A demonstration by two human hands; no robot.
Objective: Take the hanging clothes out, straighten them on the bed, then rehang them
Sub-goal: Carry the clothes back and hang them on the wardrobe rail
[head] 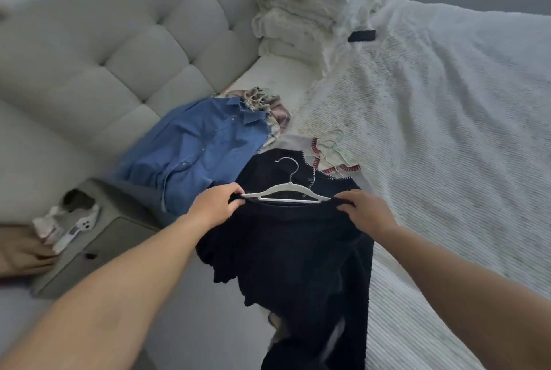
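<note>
Black top [298, 250] over the bed [447, 131] edge, beside the blue shirt [196, 152]: left hand [216, 205] and right hand [365, 213] pinch its 2 shoulders at the hanger [286, 192] ends.

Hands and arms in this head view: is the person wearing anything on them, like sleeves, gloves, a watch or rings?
Nothing that shows. Both forearms are bare right down to the bottom edge of the picture, so no sleeve is in view. The left hand and the right hand have no gloves, and neither wrist carries a watch or bracelet. I can see no rings, though the fingertips are partly hidden in dark cloth.
</note>
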